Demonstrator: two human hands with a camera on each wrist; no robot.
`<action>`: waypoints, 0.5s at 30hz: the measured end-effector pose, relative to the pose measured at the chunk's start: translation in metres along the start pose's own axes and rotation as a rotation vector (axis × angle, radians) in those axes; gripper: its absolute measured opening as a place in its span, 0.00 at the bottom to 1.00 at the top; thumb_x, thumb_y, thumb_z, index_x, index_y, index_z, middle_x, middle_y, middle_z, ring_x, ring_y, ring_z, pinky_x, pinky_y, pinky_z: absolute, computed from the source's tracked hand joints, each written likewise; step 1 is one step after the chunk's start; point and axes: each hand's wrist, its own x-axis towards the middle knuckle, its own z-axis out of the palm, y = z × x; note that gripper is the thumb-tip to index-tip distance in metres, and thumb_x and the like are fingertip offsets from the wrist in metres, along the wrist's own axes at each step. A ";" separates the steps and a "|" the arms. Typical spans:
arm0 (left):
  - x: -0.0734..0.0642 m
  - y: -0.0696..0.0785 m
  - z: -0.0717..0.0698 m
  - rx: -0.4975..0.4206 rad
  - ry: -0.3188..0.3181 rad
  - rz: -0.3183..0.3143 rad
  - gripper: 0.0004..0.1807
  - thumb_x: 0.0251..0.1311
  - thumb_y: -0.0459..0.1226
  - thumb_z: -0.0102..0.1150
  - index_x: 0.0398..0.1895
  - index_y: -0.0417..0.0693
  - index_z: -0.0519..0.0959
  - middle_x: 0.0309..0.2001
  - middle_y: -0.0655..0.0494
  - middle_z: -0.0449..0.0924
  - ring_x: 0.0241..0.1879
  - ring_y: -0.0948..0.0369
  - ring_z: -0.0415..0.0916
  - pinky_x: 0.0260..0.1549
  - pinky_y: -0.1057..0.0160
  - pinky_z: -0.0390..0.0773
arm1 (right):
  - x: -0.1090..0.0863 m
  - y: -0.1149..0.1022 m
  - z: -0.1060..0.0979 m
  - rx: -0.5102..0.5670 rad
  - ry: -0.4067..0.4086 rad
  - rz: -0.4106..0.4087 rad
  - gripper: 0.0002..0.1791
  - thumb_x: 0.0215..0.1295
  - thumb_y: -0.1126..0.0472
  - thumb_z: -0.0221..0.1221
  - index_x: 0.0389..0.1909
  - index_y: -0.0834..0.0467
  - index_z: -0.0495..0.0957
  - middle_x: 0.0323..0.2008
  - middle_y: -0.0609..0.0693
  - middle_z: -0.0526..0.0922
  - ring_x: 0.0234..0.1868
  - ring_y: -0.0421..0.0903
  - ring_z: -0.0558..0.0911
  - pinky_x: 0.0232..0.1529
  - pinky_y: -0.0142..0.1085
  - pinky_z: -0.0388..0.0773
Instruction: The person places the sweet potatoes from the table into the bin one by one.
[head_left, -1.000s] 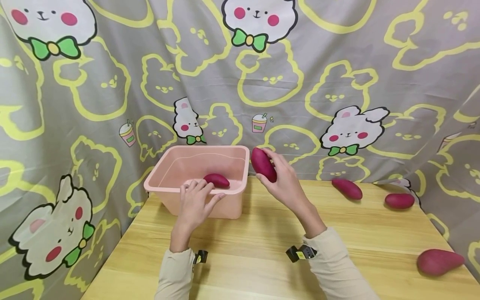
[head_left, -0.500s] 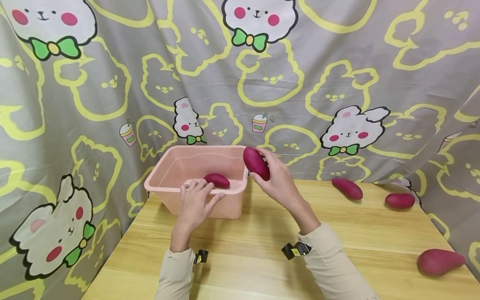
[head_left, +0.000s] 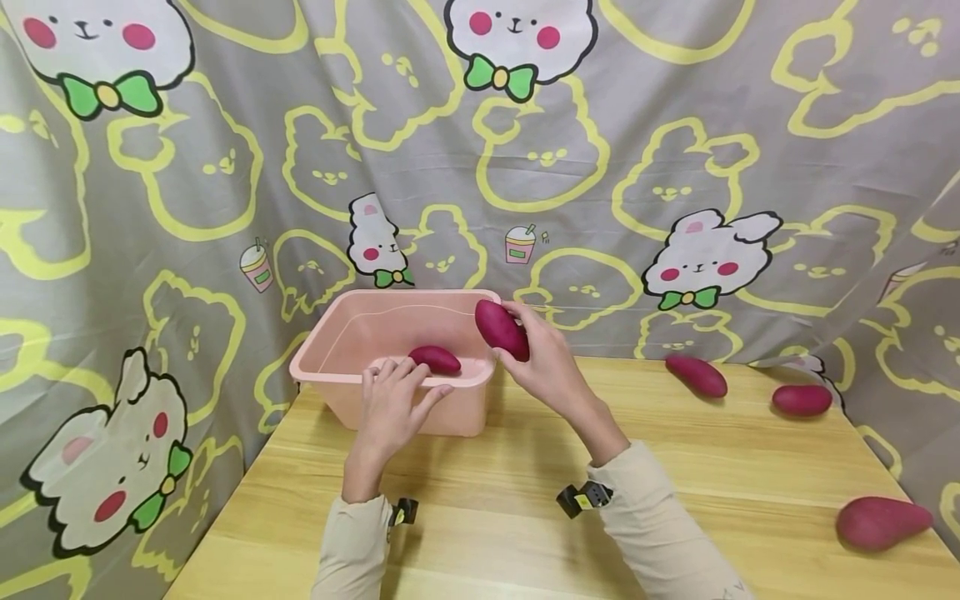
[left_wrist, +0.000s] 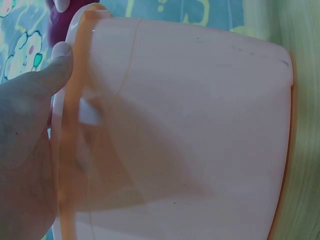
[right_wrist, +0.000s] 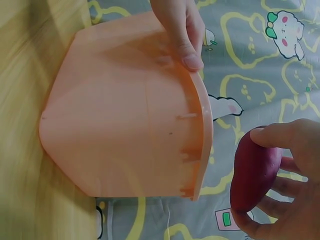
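A pink plastic bin stands on the table at centre-left in the head view. My left hand grips its near rim, fingers over the inside and thumb on the outer side. One purple sweet potato lies on the bin's floor, just beyond those fingers. My right hand holds another sweet potato between thumb and fingers, tilted, at the height of the bin's right rim. In the right wrist view this sweet potato hangs apart from the rim.
Three more sweet potatoes lie on the right of the wooden table: one at the back, one at the far right and a larger one near the right edge. A patterned curtain hangs close behind the bin.
My right hand has moved left with its sweet potato, from beside the bin to its right rim. The left hand has stayed on the near rim.
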 end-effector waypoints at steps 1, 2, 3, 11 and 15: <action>0.000 0.000 0.000 0.001 0.001 -0.001 0.19 0.66 0.57 0.63 0.36 0.52 0.78 0.35 0.57 0.74 0.43 0.50 0.71 0.49 0.43 0.58 | 0.000 0.000 0.001 -0.002 -0.003 -0.005 0.37 0.61 0.62 0.71 0.71 0.59 0.68 0.62 0.56 0.77 0.57 0.53 0.79 0.50 0.49 0.82; 0.000 0.000 0.000 0.003 0.001 -0.001 0.19 0.66 0.57 0.63 0.36 0.52 0.78 0.35 0.57 0.74 0.43 0.49 0.71 0.49 0.43 0.58 | 0.000 0.000 0.002 -0.003 -0.005 -0.007 0.37 0.62 0.62 0.71 0.71 0.59 0.69 0.62 0.56 0.77 0.57 0.54 0.79 0.50 0.49 0.82; 0.000 0.000 0.000 0.005 0.001 -0.002 0.19 0.66 0.57 0.63 0.36 0.52 0.78 0.35 0.57 0.74 0.43 0.49 0.71 0.49 0.43 0.58 | 0.000 0.000 0.003 -0.006 -0.006 -0.007 0.37 0.62 0.62 0.71 0.71 0.58 0.69 0.63 0.56 0.77 0.56 0.54 0.79 0.50 0.49 0.82; 0.000 0.001 0.000 -0.001 0.008 -0.001 0.19 0.66 0.57 0.63 0.36 0.52 0.78 0.35 0.57 0.73 0.43 0.49 0.71 0.49 0.43 0.58 | 0.003 -0.002 0.014 -0.016 -0.007 -0.024 0.36 0.63 0.62 0.69 0.72 0.55 0.69 0.61 0.56 0.77 0.54 0.53 0.79 0.50 0.48 0.82; 0.001 0.001 -0.001 0.003 0.006 0.001 0.19 0.66 0.57 0.63 0.36 0.52 0.79 0.35 0.57 0.74 0.42 0.50 0.71 0.49 0.43 0.58 | 0.006 -0.005 0.018 -0.019 -0.010 -0.032 0.35 0.62 0.64 0.69 0.70 0.57 0.70 0.58 0.56 0.78 0.53 0.53 0.80 0.51 0.48 0.82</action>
